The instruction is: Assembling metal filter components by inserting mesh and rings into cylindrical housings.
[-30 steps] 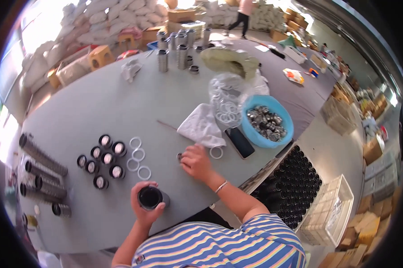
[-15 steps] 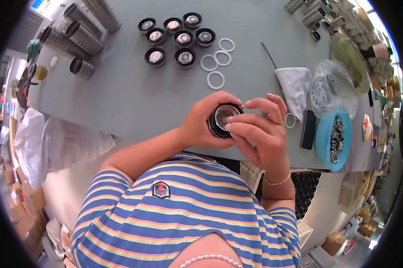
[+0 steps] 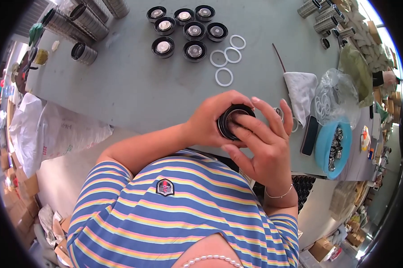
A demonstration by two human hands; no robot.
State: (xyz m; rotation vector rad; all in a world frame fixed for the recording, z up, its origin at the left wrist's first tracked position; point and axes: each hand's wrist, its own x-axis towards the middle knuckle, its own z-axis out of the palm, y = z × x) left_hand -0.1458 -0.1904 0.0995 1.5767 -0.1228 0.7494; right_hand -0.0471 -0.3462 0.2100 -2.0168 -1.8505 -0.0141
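My left hand (image 3: 215, 118) is wrapped round a black round cup-shaped part (image 3: 223, 129), tilted so that its opening faces up and to the right. A bit of metal mesh shows inside it. My right hand (image 3: 266, 145) reaches in with its index and middle fingers, whose tips are hidden by the rim. Its thumb stands apart at the cup's near side, and the other fingers are raised. A small shiny metal piece (image 3: 279, 113) shows between those raised fingers; I cannot tell whether it is a worn ring. Farther off stand several similar black cups (image 3: 194, 30) with metal centres.
White rings (image 3: 224, 77) lie beyond my hands. On the right are a white cloth (image 3: 299, 91), a phone (image 3: 309, 136), a clear bag (image 3: 337, 96) of rings, and a blue basket (image 3: 322, 156) of small metal parts. Stacked metal cylinders (image 3: 87, 22) stand far left, others (image 3: 326, 22) far right.
The fingers of my right hand have gone deeper into the black cup, and the thumb has come away from them. The mesh is now mostly covered. The whole view has shifted slightly.
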